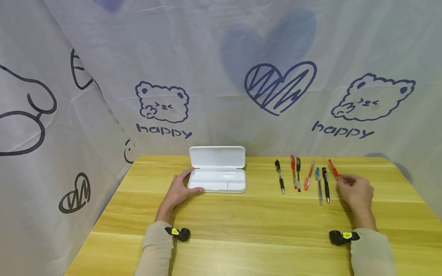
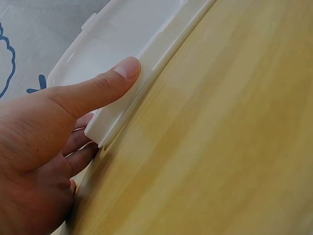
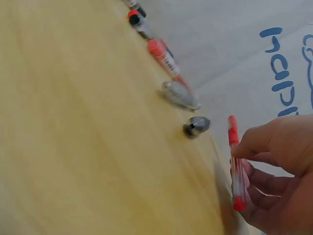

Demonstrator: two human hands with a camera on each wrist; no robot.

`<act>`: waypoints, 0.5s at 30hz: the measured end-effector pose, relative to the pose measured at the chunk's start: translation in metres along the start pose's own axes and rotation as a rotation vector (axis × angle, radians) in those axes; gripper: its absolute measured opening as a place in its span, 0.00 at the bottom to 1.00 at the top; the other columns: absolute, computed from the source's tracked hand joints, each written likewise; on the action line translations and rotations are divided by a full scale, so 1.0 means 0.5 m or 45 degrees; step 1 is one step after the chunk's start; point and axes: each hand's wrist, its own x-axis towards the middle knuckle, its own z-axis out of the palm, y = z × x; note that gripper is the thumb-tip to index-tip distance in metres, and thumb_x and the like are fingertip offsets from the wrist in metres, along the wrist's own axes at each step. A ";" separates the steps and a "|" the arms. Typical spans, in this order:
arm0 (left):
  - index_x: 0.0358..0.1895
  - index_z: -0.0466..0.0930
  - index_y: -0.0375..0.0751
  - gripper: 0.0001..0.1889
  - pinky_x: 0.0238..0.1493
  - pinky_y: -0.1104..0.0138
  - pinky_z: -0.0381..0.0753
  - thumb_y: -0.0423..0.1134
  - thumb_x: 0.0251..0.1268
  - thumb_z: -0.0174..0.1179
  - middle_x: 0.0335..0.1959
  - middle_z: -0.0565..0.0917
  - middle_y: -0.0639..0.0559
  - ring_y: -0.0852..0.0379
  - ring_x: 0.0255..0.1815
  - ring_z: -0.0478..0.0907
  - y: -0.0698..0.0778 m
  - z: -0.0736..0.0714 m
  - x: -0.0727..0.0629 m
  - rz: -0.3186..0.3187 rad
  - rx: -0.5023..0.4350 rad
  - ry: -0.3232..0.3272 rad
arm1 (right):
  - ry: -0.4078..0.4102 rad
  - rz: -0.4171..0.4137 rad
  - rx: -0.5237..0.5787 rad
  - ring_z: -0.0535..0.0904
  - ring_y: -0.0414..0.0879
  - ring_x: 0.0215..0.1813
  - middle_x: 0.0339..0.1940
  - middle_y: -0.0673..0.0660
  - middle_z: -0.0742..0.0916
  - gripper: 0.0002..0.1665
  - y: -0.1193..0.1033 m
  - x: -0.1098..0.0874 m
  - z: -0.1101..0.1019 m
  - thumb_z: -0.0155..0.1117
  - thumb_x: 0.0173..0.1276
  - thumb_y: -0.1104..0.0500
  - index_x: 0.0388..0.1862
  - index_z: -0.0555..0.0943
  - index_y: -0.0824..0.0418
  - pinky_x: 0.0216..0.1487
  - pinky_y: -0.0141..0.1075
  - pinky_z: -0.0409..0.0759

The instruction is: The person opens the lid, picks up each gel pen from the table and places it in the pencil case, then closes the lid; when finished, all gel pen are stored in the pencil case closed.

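Yellow wooden table (image 1: 262, 230), left grip (image 1: 177, 191) holding white case (image 1: 208, 185), right grip (image 1: 356, 192) pinching red pen (image 1: 333, 168)

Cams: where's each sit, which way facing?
Head: on the head, facing forward-down over the table; left hand, right hand, both sleeves show.
Left wrist: on that wrist, facing the white case; left hand shows.
Right wrist: on that wrist, facing the held red pen; right hand shows.
Shared: head and right wrist both show that pen.

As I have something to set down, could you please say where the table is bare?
Bare: the yellow wood-grain table between the beige left sleeve and right sleeve, and between the open white plastic case and the leftmost black pen. Crowded: from that pen rightward to the right hand.
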 end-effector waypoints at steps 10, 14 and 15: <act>0.77 0.64 0.40 0.49 0.82 0.46 0.32 0.49 0.54 0.79 0.76 0.67 0.35 0.37 0.79 0.57 -0.001 0.001 0.002 0.020 0.004 0.014 | 0.049 -0.127 0.208 0.74 0.25 0.29 0.50 0.71 0.86 0.18 -0.046 -0.002 0.004 0.56 0.78 0.62 0.60 0.82 0.71 0.26 0.20 0.75; 0.77 0.64 0.40 0.49 0.82 0.46 0.32 0.49 0.54 0.80 0.76 0.67 0.35 0.37 0.79 0.57 0.000 0.001 0.001 0.017 -0.008 0.013 | 0.014 -0.201 0.287 0.77 0.28 0.32 0.47 0.71 0.86 0.17 -0.071 -0.010 0.021 0.55 0.78 0.64 0.59 0.82 0.72 0.28 0.20 0.76; 0.77 0.64 0.40 0.49 0.82 0.47 0.32 0.49 0.53 0.80 0.76 0.66 0.35 0.37 0.79 0.57 0.000 0.002 0.001 0.015 -0.008 0.012 | -0.001 -0.210 0.297 0.77 0.29 0.33 0.46 0.70 0.86 0.17 -0.078 -0.013 0.026 0.56 0.78 0.64 0.58 0.82 0.72 0.28 0.21 0.76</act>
